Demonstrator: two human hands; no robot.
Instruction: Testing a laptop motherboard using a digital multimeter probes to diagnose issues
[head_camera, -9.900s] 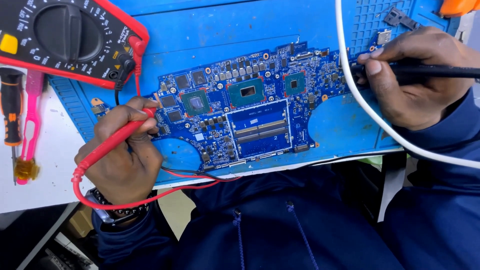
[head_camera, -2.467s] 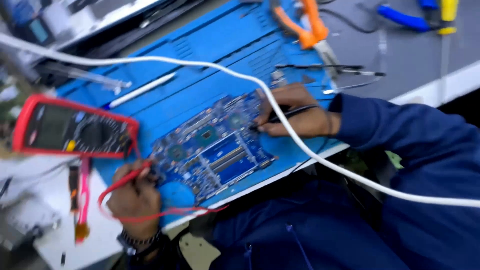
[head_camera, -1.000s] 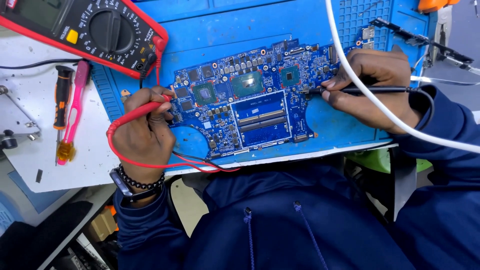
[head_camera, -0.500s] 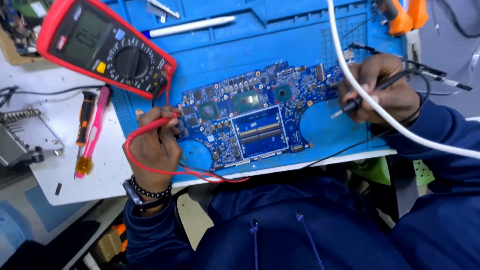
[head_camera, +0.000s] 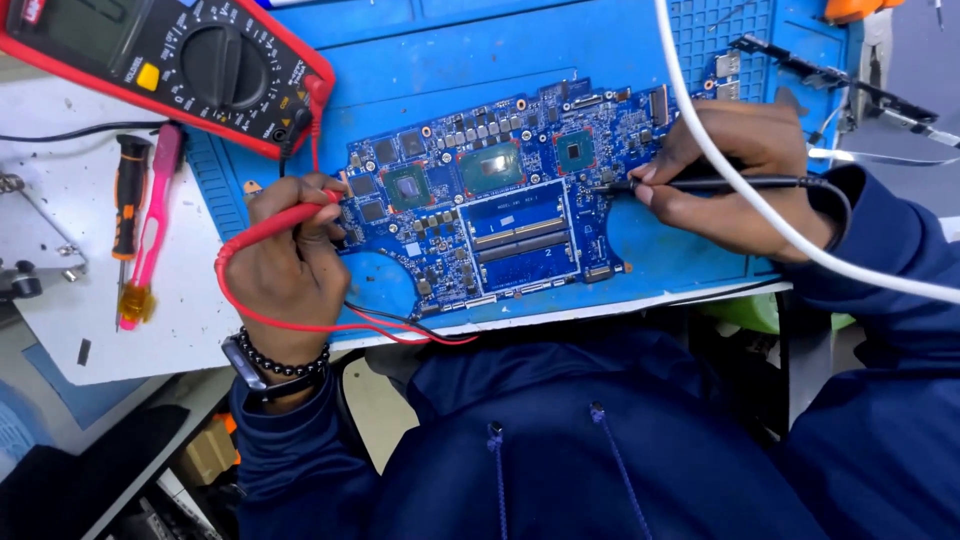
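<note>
Our left hand (head_camera: 285, 265) pinches the red test probe (head_camera: 275, 225) at frame centre-left, on the blue laptop circuit board (head_camera: 490, 215). Our right hand (head_camera: 735, 165) grips the thin black probe (head_camera: 700, 184), tip touching the board's right part.

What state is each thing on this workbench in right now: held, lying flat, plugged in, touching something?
circuit board: lying flat on the blue mat, chips facing up.
left hand: holding the red probe, tip at the board's left edge.
right hand: holding the black probe, tip on the board's right side.
multimeter: lying face up, leads plugged in.
screwdrivers: lying unused on the white sheet.
white cable: draped across the right hand.
</note>
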